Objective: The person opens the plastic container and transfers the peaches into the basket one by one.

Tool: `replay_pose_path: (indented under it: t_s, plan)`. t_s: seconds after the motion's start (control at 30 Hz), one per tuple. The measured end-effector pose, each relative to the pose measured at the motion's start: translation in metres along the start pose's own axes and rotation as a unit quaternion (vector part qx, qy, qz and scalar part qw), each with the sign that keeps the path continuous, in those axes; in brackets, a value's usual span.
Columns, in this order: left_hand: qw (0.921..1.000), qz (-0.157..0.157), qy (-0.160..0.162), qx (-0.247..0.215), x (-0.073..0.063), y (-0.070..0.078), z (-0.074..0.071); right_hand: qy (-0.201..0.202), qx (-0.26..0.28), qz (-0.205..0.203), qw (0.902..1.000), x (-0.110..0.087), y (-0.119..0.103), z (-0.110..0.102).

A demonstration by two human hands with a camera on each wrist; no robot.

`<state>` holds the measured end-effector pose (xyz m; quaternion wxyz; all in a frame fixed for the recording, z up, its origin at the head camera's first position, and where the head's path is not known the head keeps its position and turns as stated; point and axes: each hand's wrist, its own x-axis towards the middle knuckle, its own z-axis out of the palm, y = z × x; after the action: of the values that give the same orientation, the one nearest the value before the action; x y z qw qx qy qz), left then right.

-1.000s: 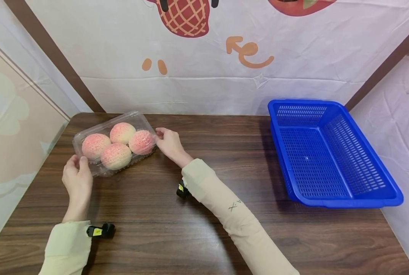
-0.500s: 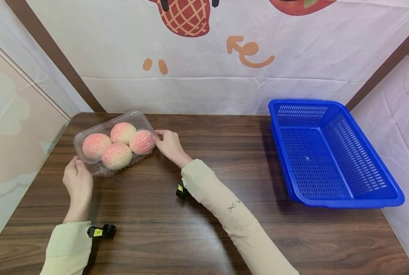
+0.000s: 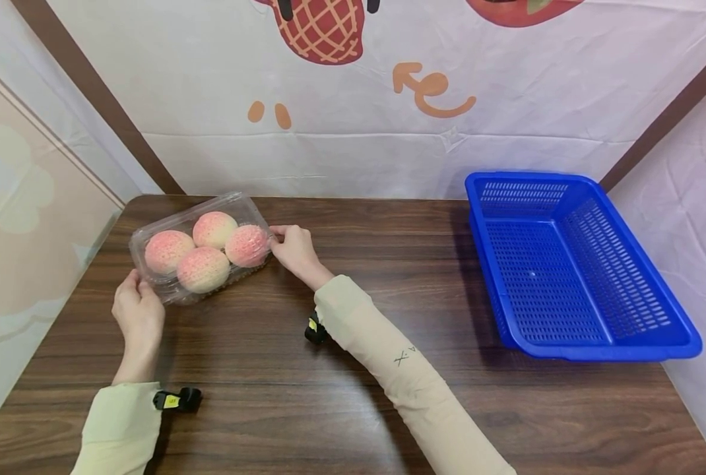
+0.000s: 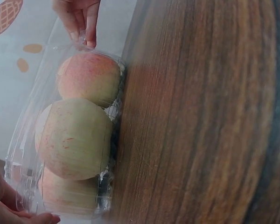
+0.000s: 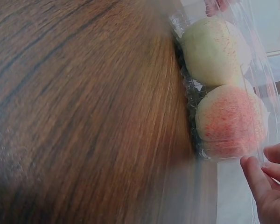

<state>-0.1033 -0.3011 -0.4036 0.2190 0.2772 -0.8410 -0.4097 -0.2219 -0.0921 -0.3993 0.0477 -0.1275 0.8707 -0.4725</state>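
A clear plastic clamshell box (image 3: 247,210) sits at the left rear of the table, its lid down over several pink-and-cream peaches (image 3: 203,270). At the box's near left corner, my left hand (image 3: 139,313) pinches the edge between thumb and fingers; part of this hand shows low in the left wrist view beside the peaches (image 4: 74,140). My right hand (image 3: 295,253) pinches the rim at the right end. In the right wrist view its thumb and fingertips (image 5: 253,170) meet at the plastic edge, close to a red-speckled peach (image 5: 231,121).
An empty-looking blue perforated basket (image 3: 495,300) stands on the right side of the wood-grain table (image 3: 258,409). A white printed cloth (image 3: 353,158) hangs behind the table's back edge. Black camera mounts (image 3: 177,400) sit at both sleeves.
My left thumb has come down from a raised position to the box's corner, closing in beside the fingers. The right hand and the box stay nearly in place.
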Motion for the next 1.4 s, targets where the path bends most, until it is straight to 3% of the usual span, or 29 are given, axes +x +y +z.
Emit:
replay_pose_path:
  t_s: [0.27, 0.7, 1.03, 1.4]
  plan:
    - [0.9999, 0.012, 0.002, 0.006, 0.001, 0.000, 0.003, -0.004, -0.013, 0.008, 0.9999, -0.002, 0.001, -0.006]
    - [0.9997, 0.017, -0.016, 0.007, 0.002, 0.004, 0.008, -0.002, 0.011, 0.017, 0.9998, -0.002, 0.008, -0.015]
    - [0.9983, 0.057, -0.009, 0.011, 0.000, 0.006, 0.013, 0.013, 0.013, 0.010, 0.9998, -0.004, 0.016, -0.019]
    - [0.9973, 0.070, -0.020, 0.008, 0.000, 0.008, 0.018, 0.015, 0.011, 0.019, 0.9996, -0.005, 0.017, -0.024]
